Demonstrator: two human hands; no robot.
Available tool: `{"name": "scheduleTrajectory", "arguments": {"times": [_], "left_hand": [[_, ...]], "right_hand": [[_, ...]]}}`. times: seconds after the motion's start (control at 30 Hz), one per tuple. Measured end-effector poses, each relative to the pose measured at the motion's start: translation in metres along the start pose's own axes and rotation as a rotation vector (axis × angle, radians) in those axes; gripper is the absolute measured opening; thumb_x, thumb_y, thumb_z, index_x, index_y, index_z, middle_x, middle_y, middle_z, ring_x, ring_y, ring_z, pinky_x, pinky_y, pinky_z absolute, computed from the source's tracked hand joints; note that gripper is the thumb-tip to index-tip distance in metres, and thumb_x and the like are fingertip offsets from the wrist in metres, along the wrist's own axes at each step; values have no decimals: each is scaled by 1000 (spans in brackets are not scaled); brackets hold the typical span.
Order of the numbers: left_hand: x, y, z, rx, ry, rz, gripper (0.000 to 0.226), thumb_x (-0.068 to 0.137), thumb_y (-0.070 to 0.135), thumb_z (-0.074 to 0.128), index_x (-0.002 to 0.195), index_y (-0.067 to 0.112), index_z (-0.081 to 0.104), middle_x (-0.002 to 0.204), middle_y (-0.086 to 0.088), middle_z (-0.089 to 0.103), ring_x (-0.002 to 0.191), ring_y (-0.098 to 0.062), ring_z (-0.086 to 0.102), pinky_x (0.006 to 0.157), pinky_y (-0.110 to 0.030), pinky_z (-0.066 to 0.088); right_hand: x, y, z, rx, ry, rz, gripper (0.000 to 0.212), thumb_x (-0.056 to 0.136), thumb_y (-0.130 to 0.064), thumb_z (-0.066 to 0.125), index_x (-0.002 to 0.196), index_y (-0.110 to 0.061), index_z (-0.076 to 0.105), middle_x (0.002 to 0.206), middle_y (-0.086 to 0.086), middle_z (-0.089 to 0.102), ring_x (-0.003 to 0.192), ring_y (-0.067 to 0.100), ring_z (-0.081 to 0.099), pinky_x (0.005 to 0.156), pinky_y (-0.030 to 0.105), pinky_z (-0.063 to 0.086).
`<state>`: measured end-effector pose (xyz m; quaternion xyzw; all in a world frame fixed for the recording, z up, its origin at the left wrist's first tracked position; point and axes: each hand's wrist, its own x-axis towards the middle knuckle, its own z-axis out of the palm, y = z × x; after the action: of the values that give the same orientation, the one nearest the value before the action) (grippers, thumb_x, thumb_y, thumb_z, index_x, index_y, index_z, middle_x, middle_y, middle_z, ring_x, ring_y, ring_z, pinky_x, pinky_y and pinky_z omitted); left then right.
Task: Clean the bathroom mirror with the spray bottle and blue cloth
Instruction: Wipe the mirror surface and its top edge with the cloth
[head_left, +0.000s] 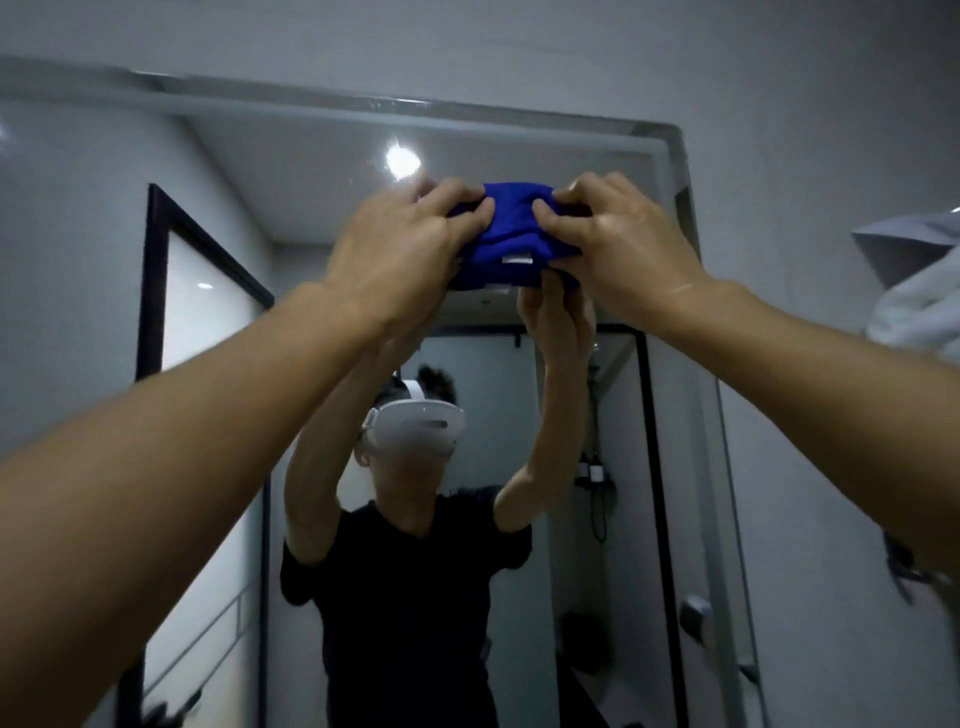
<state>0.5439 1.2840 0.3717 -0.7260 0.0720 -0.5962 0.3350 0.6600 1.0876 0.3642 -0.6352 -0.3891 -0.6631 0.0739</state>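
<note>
Blue cloth (511, 234) is bunched up high against the bathroom mirror (545, 150), near its top edge. Left hand (400, 249) and right hand (618, 234) both grip it from either side, fingers curled into the fabric, pressing it on the glass.

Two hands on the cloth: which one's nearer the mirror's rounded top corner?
The right hand. It grips the blue cloth on the side toward the mirror frame's rounded corner; the left hand holds the opposite end, under the reflected ceiling light.
</note>
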Motion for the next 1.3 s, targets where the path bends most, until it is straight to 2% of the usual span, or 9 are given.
{"name": "scheduleTrajectory", "arguments": {"times": [0.1, 0.17, 0.23, 0.4, 0.53, 0.7, 0.9, 1.2, 1.3], "left_hand": [[-33, 13, 15, -20, 13, 11, 47, 93, 21, 52, 140, 14, 48, 144, -11, 50, 120, -38, 50, 93, -50, 46], [-55, 27, 18, 37, -22, 22, 55, 90, 20, 63, 141, 15, 46, 146, -10, 49, 125, -36, 47, 97, -50, 44], [-83, 43, 13, 40, -55, 42, 56, 90, 23, 61, 143, 14, 46, 148, -10, 48, 127, -37, 47, 99, -48, 44], [-157, 86, 0, -71, -117, 48, 52, 88, 19, 59, 140, 10, 52, 146, -11, 51, 124, -39, 52, 99, -49, 45], [-218, 119, -2, -164, -136, 55, 39, 91, 12, 56, 129, 7, 61, 139, -12, 58, 114, -40, 60, 94, -50, 48], [-281, 158, -5, -249, -211, 42, 21, 91, 12, 61, 110, 9, 69, 133, -14, 62, 106, -39, 63, 89, -47, 49], [-341, 208, -9, -320, -290, 26, 14, 87, 11, 64, 101, 12, 66, 126, -12, 65, 93, -32, 61, 81, -41, 51], [-414, 271, -9, -396, -407, 68, 23, 78, 15, 71, 97, 16, 58, 117, -10, 66, 86, -26, 56, 78, -35, 47], [-431, 282, -8, -409, -410, 73, 14, 81, 17, 65, 93, 18, 57, 115, -7, 68, 86, -25, 54, 81, -34, 41]], "right_hand": [[-33, -9, 6, -25, 5, -53, 50, 94, -34, 44, 133, -8, 60, 123, 23, 59, 106, 43, 56, 79, 52, 54], [-58, -17, 12, -37, 24, -58, 47, 93, -29, 52, 132, -4, 59, 122, 26, 59, 101, 44, 57, 76, 53, 54], [-87, -29, 18, -14, 31, -46, 47, 90, -21, 63, 134, -4, 57, 123, 26, 58, 101, 43, 55, 77, 52, 53], [-163, -71, 24, 116, -12, -44, 51, 84, -19, 71, 133, -6, 59, 125, 22, 57, 101, 38, 54, 78, 48, 53], [-218, -104, 29, 237, -61, -44, 53, 76, -11, 82, 126, -7, 63, 121, 20, 59, 96, 37, 55, 75, 50, 52], [-281, -139, 26, 301, -172, -52, 41, 77, -2, 77, 116, -9, 66, 117, 20, 59, 91, 33, 50, 73, 42, 51], [-345, -169, 22, 349, -306, -83, 29, 78, -6, 73, 106, -9, 65, 111, 19, 61, 88, 32, 53, 67, 37, 49], [-447, -213, 28, 442, -529, -36, 45, 70, -23, 85, 104, -14, 58, 115, 11, 56, 94, 25, 53, 65, 30, 52], [-472, -224, 31, 512, -595, -4, 50, 68, -29, 88, 105, -17, 57, 118, 7, 52, 96, 22, 53, 65, 27, 54]]}}
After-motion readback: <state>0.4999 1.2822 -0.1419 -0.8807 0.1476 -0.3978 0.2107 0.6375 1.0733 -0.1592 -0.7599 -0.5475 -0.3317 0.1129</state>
